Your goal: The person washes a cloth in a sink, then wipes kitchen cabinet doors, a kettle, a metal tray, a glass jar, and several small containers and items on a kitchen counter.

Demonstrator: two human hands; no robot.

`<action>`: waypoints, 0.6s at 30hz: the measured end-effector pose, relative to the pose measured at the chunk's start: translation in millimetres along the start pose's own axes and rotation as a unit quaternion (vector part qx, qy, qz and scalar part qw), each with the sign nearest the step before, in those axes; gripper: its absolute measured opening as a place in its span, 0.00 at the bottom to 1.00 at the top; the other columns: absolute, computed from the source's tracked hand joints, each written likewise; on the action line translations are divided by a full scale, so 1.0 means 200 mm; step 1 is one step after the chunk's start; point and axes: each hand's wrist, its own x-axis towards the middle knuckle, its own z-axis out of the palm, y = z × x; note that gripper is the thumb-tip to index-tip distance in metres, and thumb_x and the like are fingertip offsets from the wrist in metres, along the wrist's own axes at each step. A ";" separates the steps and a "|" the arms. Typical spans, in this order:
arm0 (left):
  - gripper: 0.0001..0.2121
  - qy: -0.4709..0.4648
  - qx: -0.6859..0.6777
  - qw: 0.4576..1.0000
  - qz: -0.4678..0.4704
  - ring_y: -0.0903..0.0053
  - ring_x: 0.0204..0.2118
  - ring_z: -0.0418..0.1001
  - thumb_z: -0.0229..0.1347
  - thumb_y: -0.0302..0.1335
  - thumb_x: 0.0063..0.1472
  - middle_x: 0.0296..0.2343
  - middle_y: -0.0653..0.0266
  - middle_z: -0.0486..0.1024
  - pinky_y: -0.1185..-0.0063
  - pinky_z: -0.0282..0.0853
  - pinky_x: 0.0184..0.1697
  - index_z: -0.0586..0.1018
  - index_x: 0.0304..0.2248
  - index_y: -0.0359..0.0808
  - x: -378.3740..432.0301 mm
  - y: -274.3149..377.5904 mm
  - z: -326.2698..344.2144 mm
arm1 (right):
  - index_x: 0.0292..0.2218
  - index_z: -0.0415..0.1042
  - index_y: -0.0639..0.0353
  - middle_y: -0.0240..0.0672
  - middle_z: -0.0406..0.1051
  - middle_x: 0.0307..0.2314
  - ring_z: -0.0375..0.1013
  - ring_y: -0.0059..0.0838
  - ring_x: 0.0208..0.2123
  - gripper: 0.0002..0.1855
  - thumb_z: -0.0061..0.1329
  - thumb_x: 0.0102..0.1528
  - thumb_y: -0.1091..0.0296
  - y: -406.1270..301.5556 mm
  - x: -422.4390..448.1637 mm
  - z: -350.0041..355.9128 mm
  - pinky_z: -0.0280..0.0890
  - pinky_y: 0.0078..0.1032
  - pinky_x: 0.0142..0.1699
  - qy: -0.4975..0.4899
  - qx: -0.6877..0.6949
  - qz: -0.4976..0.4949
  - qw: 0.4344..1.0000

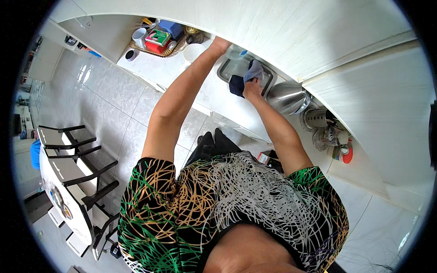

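Note:
My right hand (253, 88) is shut on a dark blue and grey cloth (254, 72), over the near right part of a grey-rimmed rectangular tray (222, 72) on the white counter. A dark part of the cloth hangs over the tray's near edge. My left hand (222, 45) reaches to the back of the counter beside a clear container (235, 53) at the tray's far left. The cabinet edge hides its fingertips, so its hold cannot be told. A white bowl (193, 52) stands to the left of that hand.
A wicker tray (166, 52) with a mug, boxes and a red item stands at the counter's left. Right of the grey-rimmed tray are a steel kettle (286, 97), a perforated steel holder (315, 117) and jars. White cabinet doors (307, 37) overhang the counter. A table with chairs stands lower left.

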 end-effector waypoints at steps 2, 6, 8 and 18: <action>0.11 0.015 0.006 1.000 0.012 0.78 0.22 0.71 0.52 0.32 0.51 0.18 0.62 0.73 0.79 0.64 0.26 0.76 0.25 0.29 0.02 0.00 -0.04 | 0.39 0.72 0.60 0.44 0.56 0.49 0.51 0.44 0.53 0.17 0.47 0.46 0.69 -0.01 -0.05 0.04 0.56 0.45 0.50 0.064 0.014 -0.023 0.998; 0.11 0.049 0.025 0.998 0.028 0.78 0.22 0.71 0.51 0.31 0.51 0.18 0.62 0.73 0.79 0.64 0.26 0.77 0.25 0.29 0.04 -0.01 -0.14 | 0.37 0.73 0.61 0.46 0.59 0.46 0.54 0.46 0.51 0.15 0.45 0.45 0.71 -0.06 -0.13 0.10 0.58 0.47 0.48 0.085 0.017 -0.073 0.994; 0.11 0.064 0.038 0.997 0.030 0.78 0.22 0.71 0.50 0.30 0.51 0.18 0.61 0.73 0.79 0.64 0.26 0.77 0.25 0.29 0.04 -0.04 -0.19 | 0.36 0.73 0.63 0.47 0.60 0.45 0.56 0.46 0.49 0.15 0.46 0.44 0.71 -0.08 -0.15 0.12 0.60 0.46 0.46 0.091 0.021 -0.083 0.992; 0.11 0.104 0.116 0.988 0.023 0.75 0.22 0.72 0.48 0.29 0.51 0.18 0.60 0.74 0.79 0.66 0.27 0.77 0.25 0.29 0.02 -0.14 -0.40 | 0.34 0.71 0.70 0.47 0.61 0.42 0.58 0.47 0.46 0.16 0.47 0.42 0.73 -0.19 -0.21 0.12 0.61 0.47 0.45 0.106 0.056 -0.110 0.987</action>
